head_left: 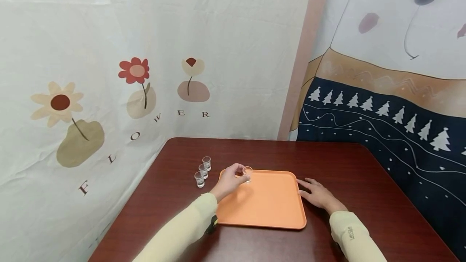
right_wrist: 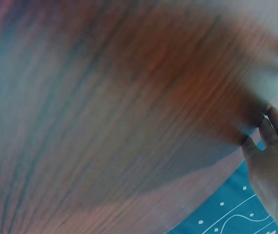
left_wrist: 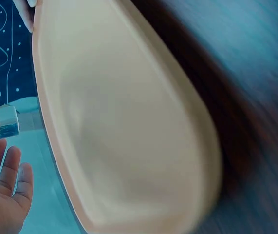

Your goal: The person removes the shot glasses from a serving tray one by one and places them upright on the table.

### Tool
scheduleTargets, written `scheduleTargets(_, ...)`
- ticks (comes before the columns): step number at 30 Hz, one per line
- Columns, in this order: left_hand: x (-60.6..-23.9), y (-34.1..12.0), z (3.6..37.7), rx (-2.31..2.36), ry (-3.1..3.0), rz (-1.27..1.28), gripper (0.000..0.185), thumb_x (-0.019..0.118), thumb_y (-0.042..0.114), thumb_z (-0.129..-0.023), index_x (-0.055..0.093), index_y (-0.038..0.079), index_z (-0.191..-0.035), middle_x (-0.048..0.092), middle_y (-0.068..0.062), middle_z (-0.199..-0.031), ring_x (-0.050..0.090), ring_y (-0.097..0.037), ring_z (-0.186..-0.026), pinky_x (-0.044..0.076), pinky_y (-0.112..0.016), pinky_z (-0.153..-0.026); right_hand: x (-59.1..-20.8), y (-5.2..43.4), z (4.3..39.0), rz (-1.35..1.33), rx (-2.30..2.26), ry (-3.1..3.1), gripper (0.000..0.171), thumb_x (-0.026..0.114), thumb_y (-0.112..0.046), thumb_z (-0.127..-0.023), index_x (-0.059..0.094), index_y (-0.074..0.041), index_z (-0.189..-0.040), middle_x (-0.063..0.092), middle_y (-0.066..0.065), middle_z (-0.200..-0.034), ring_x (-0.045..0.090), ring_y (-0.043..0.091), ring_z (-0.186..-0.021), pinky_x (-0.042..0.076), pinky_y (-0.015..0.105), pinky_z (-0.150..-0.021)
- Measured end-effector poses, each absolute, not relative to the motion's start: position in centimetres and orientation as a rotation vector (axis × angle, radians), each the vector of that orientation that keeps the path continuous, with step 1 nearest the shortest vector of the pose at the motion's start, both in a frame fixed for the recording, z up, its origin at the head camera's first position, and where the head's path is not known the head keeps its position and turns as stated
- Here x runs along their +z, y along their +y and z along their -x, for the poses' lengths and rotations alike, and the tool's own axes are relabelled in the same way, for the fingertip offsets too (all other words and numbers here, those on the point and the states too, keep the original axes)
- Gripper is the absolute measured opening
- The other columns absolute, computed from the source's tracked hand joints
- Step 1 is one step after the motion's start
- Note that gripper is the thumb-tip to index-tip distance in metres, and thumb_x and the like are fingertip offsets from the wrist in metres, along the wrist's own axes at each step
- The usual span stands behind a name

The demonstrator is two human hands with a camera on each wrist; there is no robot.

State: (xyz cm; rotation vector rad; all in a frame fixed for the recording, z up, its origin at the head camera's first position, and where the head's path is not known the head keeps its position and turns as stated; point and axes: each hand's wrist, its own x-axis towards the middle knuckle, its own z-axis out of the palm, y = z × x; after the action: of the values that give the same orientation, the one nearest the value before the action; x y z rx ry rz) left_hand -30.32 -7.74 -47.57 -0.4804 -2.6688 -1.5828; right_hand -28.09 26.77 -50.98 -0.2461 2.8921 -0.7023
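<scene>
My left hand (head_left: 230,179) pinches a small clear shot glass (head_left: 247,172) between thumb and fingers, over the far left part of an orange tray (head_left: 265,201). The left wrist view shows that glass (left_wrist: 5,126) at the left edge, by the fingers. To the left of the tray, three similar shot glasses stand in a slanting row: a near one (head_left: 199,179), a middle one (head_left: 203,171) and a far one (head_left: 206,163). My right hand (head_left: 317,194) lies by the tray's right edge, fingers extended, fingertips at the rim. In the right wrist view the fingers (right_wrist: 270,131) look straight.
The tray lies flat on a dark reddish-brown table (head_left: 174,205). Behind the table hangs a white cloth (head_left: 233,51) printed with flowers and letters. A second cloth (head_left: 364,132) with a bear and white trees hangs along the right side.
</scene>
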Motion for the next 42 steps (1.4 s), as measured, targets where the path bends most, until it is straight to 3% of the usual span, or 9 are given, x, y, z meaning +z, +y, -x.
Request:
scheduleTargets(19,-47.6,-14.5,29.2,-1.581,-2.571,0.349,0.023,0.078,0.017,-0.087,0.063,0.006,-0.101,0.064,0.000,-0.092,0.060,-0.016,-0.087,0.050,-0.031,-0.075,-51.2,26.8,27.8,0.243,-0.716,2.892,0.058,0.057,-0.041,-0.100,0.046,-0.013,-0.149,0.033,0.032,-0.150,0.033,0.056,-0.133,0.031,0.072,-0.099)
scheduleTargets(26,-47.7,-17.1,28.6,-1.473,-2.607,0.248,0.033,0.080,0.023,-0.085,0.066,0.006,-0.109,0.069,-0.001,-0.099,0.064,-0.020,-0.094,0.053,-0.038,-0.084,-51.2,26.7,27.9,0.246,-0.715,2.899,0.057,0.057,-0.040,-0.100,0.046,-0.013,-0.149,0.033,0.032,-0.150,0.033,0.056,-0.133,0.031,0.072,-0.099)
scheduleTargets(33,-48.1,-19.4,27.9,-1.476,-2.604,0.182,0.031,0.080,0.015,-0.084,0.066,0.004,-0.110,0.071,-0.004,-0.099,0.066,-0.021,-0.089,0.054,-0.032,-0.077,-51.2,26.6,27.9,0.241,-0.714,2.896,0.057,0.057,-0.039,-0.100,0.046,-0.014,-0.150,0.033,0.032,-0.150,0.032,0.056,-0.134,0.031,0.072,-0.100)
scheduleTargets(42,-48.9,-21.9,27.1,-1.402,-2.645,0.110,0.027,0.078,0.015,-0.086,0.065,0.004,-0.107,0.069,-0.002,-0.098,0.065,-0.020,-0.092,0.052,-0.034,-0.081,-51.0,26.6,28.1,0.256,-0.715,2.898,0.057,0.057,-0.039,-0.100,0.045,-0.013,-0.150,0.034,0.031,-0.150,0.032,0.055,-0.134,0.030,0.071,-0.101)
